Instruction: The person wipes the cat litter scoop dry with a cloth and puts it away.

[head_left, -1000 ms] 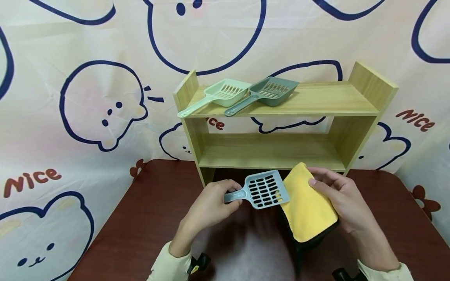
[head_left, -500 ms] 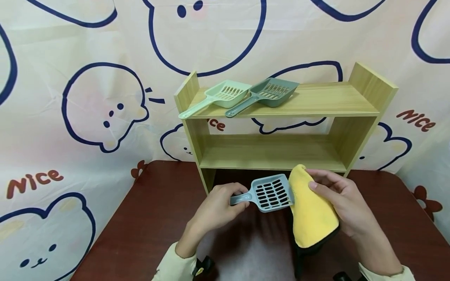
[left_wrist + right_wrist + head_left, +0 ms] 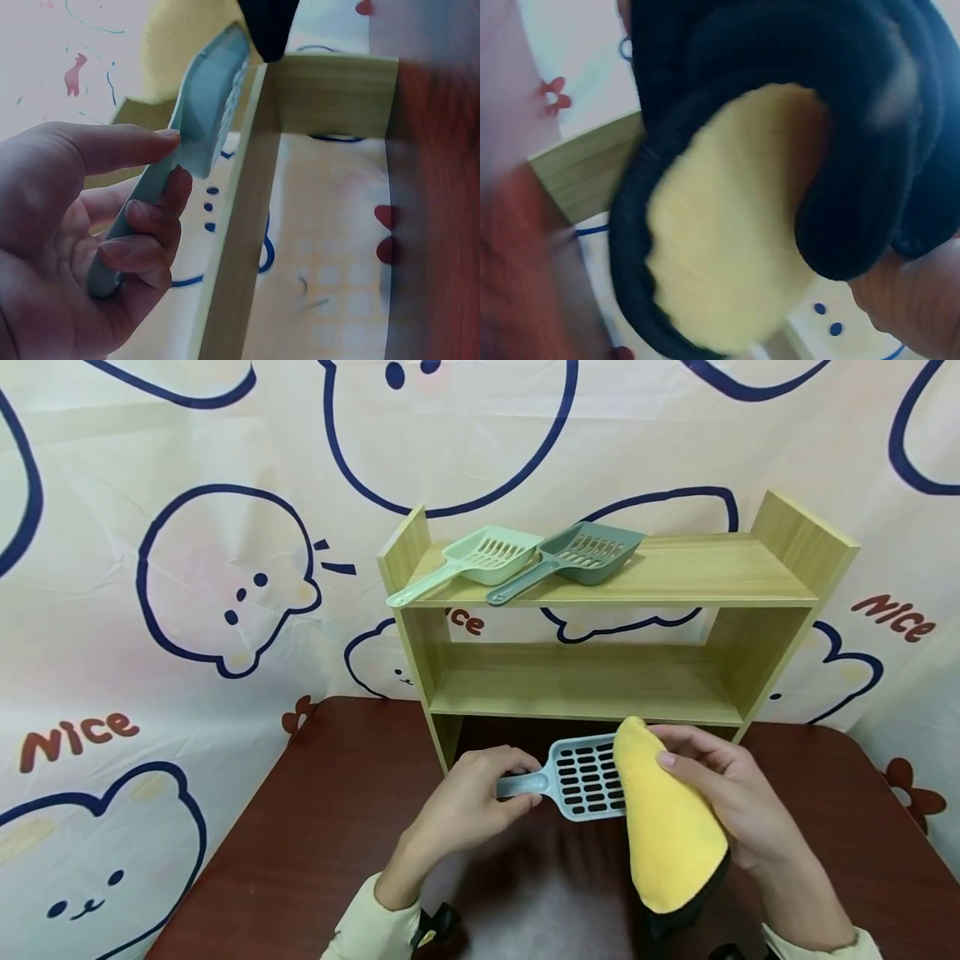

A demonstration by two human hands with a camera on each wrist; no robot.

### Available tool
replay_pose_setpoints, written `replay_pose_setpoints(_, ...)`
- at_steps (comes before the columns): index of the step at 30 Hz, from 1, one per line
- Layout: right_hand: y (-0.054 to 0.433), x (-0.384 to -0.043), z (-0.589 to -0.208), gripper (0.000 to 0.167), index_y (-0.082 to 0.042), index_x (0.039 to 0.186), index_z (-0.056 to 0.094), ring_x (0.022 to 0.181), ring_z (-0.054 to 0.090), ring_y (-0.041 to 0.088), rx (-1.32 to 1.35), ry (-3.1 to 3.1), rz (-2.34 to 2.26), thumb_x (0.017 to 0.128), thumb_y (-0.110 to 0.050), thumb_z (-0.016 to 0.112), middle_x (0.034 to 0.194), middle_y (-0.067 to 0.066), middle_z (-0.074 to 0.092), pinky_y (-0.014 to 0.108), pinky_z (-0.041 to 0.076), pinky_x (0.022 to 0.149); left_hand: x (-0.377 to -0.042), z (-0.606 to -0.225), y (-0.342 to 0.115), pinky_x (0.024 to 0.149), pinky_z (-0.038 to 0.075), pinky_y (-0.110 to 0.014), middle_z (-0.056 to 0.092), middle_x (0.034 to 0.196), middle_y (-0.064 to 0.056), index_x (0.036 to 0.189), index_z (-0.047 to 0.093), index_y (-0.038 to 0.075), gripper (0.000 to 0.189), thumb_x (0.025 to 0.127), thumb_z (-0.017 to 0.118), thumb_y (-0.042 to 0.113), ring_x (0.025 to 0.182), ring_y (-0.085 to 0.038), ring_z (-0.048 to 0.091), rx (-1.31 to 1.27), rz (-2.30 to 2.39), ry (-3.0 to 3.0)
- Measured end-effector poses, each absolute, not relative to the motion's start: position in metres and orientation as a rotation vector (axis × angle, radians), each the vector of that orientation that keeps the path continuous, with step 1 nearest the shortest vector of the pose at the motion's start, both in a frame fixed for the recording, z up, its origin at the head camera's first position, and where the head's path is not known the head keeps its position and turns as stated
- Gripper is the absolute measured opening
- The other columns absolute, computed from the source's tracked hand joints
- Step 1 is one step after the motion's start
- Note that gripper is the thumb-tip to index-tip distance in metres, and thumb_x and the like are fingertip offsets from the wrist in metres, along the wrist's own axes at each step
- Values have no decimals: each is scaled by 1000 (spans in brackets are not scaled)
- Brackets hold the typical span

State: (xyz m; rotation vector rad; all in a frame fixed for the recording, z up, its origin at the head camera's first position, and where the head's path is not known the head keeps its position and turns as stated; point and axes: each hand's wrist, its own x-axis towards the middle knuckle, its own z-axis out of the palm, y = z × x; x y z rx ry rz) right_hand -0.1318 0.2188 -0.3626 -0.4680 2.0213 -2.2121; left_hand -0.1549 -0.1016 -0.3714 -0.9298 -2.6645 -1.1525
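My left hand grips the handle of a light blue slotted litter scoop in the head view, its head pointing right. In the left wrist view the thumb lies along the scoop while the fingers curl round the handle. My right hand holds a yellow cleaning cloth with a dark edge and back. The cloth overlaps the far end of the scoop's head, hiding its tip. Close up in the right wrist view, dark folds hang round the yellow face of the cloth.
A two-tier wooden shelf stands at the back of the dark red table. On its upper board lie a mint green scoop and a darker green scoop, side by side with handles toward me. A cartoon-printed sheet hangs behind.
My left hand has moved the scoop slightly right, so more of its head is behind the cloth. The cloth has folded narrower, its lower end sinking a little.
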Motion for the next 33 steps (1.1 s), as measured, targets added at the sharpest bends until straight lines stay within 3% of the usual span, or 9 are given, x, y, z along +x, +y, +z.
replay_pose_setpoints(4,202,-133,-368,32,-10,142,67,82,78,19,-391,2204,-2065,110,-15,62,109,1,74,39,65,65,-149,-369,-97,76,52,-22,76,104,6,109,78,14,18,92,85,14,84,-6,61,-928,-1098,-2671)
replay_pose_setpoints(8,187,-133,-376,36,-6,140,67,88,77,17,-367,2373,-1913,107,-21,68,115,5,75,36,64,71,-147,-372,-91,74,50,-21,75,103,5,108,78,13,17,92,85,13,81,-6,60,-911,-1044,-2684)
replay_pose_setpoints(14,171,-133,-385,34,-9,134,73,91,76,14,-374,2513,-1784,104,-23,74,121,14,76,33,63,73,-145,-377,-85,68,47,-19,74,100,3,107,78,11,18,91,85,11,76,-5,56,-902,-1010,-2698)
replay_pose_setpoints(21,168,-133,-381,31,-15,123,79,91,74,7,-338,2737,-1562,94,-24,85,117,6,80,25,60,71,-146,-380,-83,67,45,-20,75,101,1,108,78,10,18,92,85,10,75,-7,55,-898,-1010,-2722)
replay_pose_setpoints(33,189,-133,-371,27,-19,120,82,84,72,5,-258,2942,-1382,93,-20,86,114,8,82,25,56,63,-150,-379,-88,72,48,-20,77,108,4,111,78,13,18,94,83,13,78,-6,57,-930,-1032,-2725)
